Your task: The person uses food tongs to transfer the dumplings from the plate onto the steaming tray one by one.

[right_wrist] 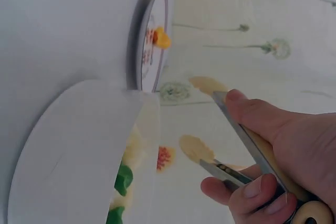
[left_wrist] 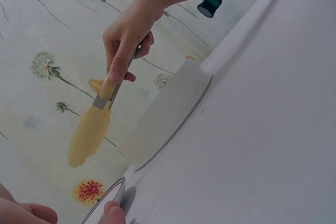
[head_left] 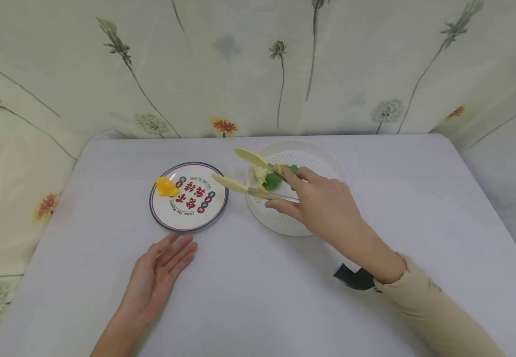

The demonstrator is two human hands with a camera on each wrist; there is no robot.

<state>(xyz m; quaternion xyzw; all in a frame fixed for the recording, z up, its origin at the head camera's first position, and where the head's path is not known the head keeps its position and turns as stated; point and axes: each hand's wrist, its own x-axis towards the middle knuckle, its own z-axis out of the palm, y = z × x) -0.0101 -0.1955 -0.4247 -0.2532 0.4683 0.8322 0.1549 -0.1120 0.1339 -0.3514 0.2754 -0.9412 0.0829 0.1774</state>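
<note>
Head view first: your hands work over a pale grey table — flowered cloth hangs behind and beside it. Beyond your right fingertips sits a white perforated bowl, and inside it, just under the tong tips, lie a green piece and a pale yellow piece. Ahead of your left fingertips, a little apart from them, is a round printed plate with red lettering; an orange piece rests near its far-left rim.

Your right hand is curled around a pair of yellow-tipped tongs, thumb on one arm and fingers on the other. The tong blades stand apart, reaching past your fingertips over the bowl's left side; whether they touch the food I cannot tell. The right wrist view shows the same grip, metal arms running out from between your fingers.

Your left hand lies flat on the table, palm up, fingers straight and relaxed — it holds nothing.

A dark strap sits at your right wrist, next to the beige sleeve.
</note>
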